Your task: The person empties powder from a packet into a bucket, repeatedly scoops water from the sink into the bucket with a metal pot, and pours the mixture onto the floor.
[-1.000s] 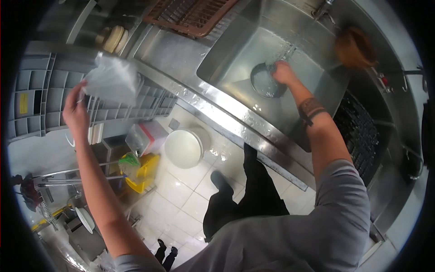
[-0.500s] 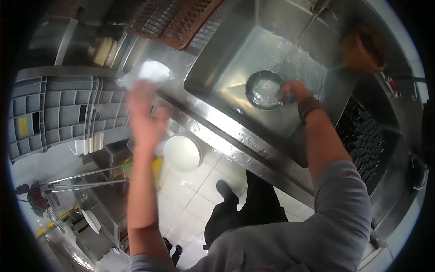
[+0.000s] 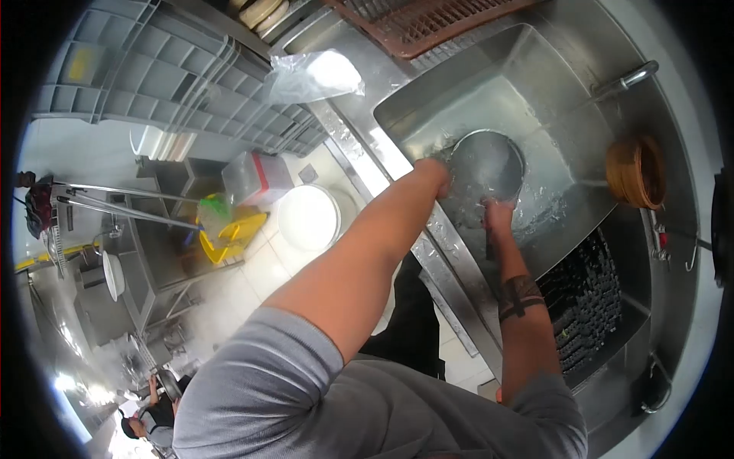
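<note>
Sink: steel basin (image 3: 547,80) with wet walls, front edge crossed by the left forearm.
Crates: grey, ribbed (image 3: 164,80), beside the table (image 3: 375,65).
Rack: brown (image 3: 428,34), cut off at the top.
Bucket: white (image 3: 308,218), on the floor, near the left forearm.
Pan: round, dark (image 3: 488,161), in the sink.
Bag: clear plastic (image 3: 317,76), over the table's edge; contents unclear.
Right hand: (image 3: 498,217) fingers curled round the pan's handle.
Left hand: (image 3: 434,176) beside the pan's rim; fingers hidden, grip cannot be told.
</note>
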{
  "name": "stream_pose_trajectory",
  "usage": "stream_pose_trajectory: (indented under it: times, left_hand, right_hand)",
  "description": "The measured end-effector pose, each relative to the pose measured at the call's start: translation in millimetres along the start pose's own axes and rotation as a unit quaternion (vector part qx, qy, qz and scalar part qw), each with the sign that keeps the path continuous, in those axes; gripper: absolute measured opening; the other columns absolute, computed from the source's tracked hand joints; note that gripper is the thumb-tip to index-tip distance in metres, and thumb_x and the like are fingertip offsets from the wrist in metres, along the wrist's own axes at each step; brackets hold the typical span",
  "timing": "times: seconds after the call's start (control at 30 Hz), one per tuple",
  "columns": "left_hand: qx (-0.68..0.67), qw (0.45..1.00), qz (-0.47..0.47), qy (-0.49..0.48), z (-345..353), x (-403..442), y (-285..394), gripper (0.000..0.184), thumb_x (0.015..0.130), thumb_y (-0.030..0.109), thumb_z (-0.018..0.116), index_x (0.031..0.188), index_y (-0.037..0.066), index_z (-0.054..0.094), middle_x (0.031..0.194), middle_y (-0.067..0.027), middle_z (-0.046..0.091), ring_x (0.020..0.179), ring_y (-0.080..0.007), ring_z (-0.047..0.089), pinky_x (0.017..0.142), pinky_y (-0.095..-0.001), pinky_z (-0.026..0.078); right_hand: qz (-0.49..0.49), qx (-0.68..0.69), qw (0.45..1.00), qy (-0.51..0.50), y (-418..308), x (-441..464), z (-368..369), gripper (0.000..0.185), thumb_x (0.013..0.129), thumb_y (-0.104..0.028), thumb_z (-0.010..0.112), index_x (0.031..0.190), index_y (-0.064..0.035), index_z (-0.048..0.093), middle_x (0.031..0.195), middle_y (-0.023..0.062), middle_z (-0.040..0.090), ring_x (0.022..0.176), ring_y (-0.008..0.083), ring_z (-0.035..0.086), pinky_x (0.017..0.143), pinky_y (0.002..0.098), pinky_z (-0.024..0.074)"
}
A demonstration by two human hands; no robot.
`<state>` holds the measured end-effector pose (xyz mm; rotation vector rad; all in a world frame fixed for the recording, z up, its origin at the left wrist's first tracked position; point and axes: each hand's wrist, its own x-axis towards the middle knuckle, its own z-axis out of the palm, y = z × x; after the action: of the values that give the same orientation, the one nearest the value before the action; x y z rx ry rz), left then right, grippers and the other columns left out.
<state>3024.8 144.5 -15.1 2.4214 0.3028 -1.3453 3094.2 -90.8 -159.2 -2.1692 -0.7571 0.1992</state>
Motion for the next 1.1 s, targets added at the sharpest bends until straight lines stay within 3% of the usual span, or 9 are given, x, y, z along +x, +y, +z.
stream_pose_trajectory:
  times: [0.07, 0.1, 0.17, 0.3, 0.53, 0.67, 0.87, 0.93, 1.1]
  left_hand:
    - [0.026, 0.999, -0.020, 0.027, -5.8, -12.1, 9.0, 0.043, 0.075, 0.022, 0.063, 0.117, 0.014, 0.064, 0.119, -0.0097, 0.062, 0.109, -0.0264, 0.060, 0.085, -0.0407, 0.050]
    - [0.029, 0.997, -0.013, 0.076, 2.5, 3.3, 9.2, 0.041, 0.073, 0.024, 0.065, 0.112, 0.014, 0.066, 0.117, -0.0086, 0.064, 0.107, -0.0254, 0.061, 0.086, -0.0388, 0.049]
    - [0.072, 0.990, 0.006, 0.118, -0.6, 4.8, 18.5, 0.036, 0.074, 0.027, 0.066, 0.108, 0.015, 0.069, 0.116, -0.0074, 0.064, 0.106, -0.0253, 0.061, 0.088, -0.0376, 0.049]
    - [0.045, 0.989, 0.083, 0.116, 7.7, 50.7, 52.9, 0.039, 0.083, 0.034, 0.055, 0.116, 0.015, 0.063, 0.122, -0.0105, 0.060, 0.113, -0.0308, 0.057, 0.095, -0.0433, 0.045]
    - [-0.039, 0.957, 0.136, 0.252, 20.2, 28.9, 74.7, 0.045, 0.083, 0.028, 0.049, 0.120, 0.007, 0.059, 0.125, -0.0179, 0.057, 0.115, -0.0311, 0.056, 0.098, -0.0385, 0.043]
    - [-0.056, 0.980, 0.137, 0.136, 7.1, 32.9, 60.5, 0.045, 0.082, 0.026, 0.048, 0.119, 0.004, 0.060, 0.125, -0.0194, 0.056, 0.118, -0.0329, 0.054, 0.100, -0.0420, 0.042]
    - [-0.073, 0.972, 0.105, 0.196, 22.0, 56.5, 56.5, 0.037, 0.078, 0.018, 0.051, 0.109, 0.004, 0.066, 0.122, -0.0175, 0.059, 0.113, -0.0336, 0.057, 0.095, -0.0474, 0.045]
    - [-0.085, 0.986, 0.034, 0.137, 9.0, 23.9, 57.1, 0.036, 0.075, 0.012, 0.053, 0.108, 0.007, 0.067, 0.118, -0.0133, 0.063, 0.109, -0.0297, 0.060, 0.090, -0.0452, 0.048]
    - [0.005, 0.988, 0.083, 0.129, -29.0, -33.5, 33.7, 0.038, 0.072, 0.008, 0.057, 0.108, 0.010, 0.066, 0.112, -0.0123, 0.065, 0.103, -0.0271, 0.063, 0.083, -0.0447, 0.050]
  right_hand:
    - [0.099, 0.118, 0.981, 0.122, -47.5, 3.7, -15.5, 0.022, 0.076, -0.021, 0.064, 0.067, -0.0011, 0.060, 0.055, 0.0103, 0.055, 0.039, 0.0197, 0.048, 0.037, 0.0342, 0.0371]
    - [0.333, 0.296, 0.894, 0.039, -108.7, 15.3, -47.4, 0.022, 0.075, -0.021, 0.067, 0.072, 0.0002, 0.063, 0.058, 0.0104, 0.058, 0.040, 0.0197, 0.049, 0.038, 0.0340, 0.0372]
    - [0.262, 0.073, 0.959, 0.081, -87.5, 30.9, -40.7, 0.020, 0.076, -0.019, 0.069, 0.076, 0.0008, 0.065, 0.060, 0.0094, 0.060, 0.042, 0.0179, 0.050, 0.038, 0.0327, 0.0377]
    - [0.229, 0.319, 0.915, 0.095, -210.7, 69.9, -101.3, 0.021, 0.079, -0.019, 0.067, 0.071, -0.0001, 0.062, 0.057, 0.0077, 0.057, 0.041, 0.0146, 0.049, 0.039, 0.0306, 0.0392]
    - [0.088, 0.146, 0.951, 0.257, -234.4, 133.5, -145.8, 0.029, 0.080, -0.023, 0.067, 0.070, 0.0041, 0.062, 0.059, 0.0070, 0.058, 0.050, 0.0152, 0.055, 0.046, 0.0298, 0.0419]
    - [-0.034, 0.025, 0.952, 0.303, -264.2, 143.5, -170.1, 0.036, 0.080, -0.030, 0.065, 0.074, 0.0054, 0.066, 0.071, 0.0079, 0.064, 0.065, 0.0160, 0.060, 0.062, 0.0296, 0.0466]
    - [-0.119, 0.052, 0.922, 0.364, -228.4, 159.3, -166.6, 0.029, 0.080, -0.025, 0.064, 0.095, -0.0005, 0.064, 0.093, 0.0208, 0.065, 0.089, 0.0368, 0.060, 0.079, 0.0412, 0.0467]
    - [-0.188, -0.292, 0.931, 0.111, -202.5, 143.7, -190.8, 0.034, 0.077, -0.016, 0.061, 0.106, 0.0001, 0.055, 0.100, 0.0210, 0.063, 0.093, 0.0405, 0.059, 0.080, 0.0450, 0.0466]
    - [-0.013, -0.417, 0.903, -0.103, -175.5, 122.9, -207.2, 0.031, 0.082, -0.008, 0.051, 0.111, -0.0034, 0.041, 0.104, 0.0228, 0.061, 0.094, 0.0428, 0.059, 0.078, 0.0507, 0.0472]
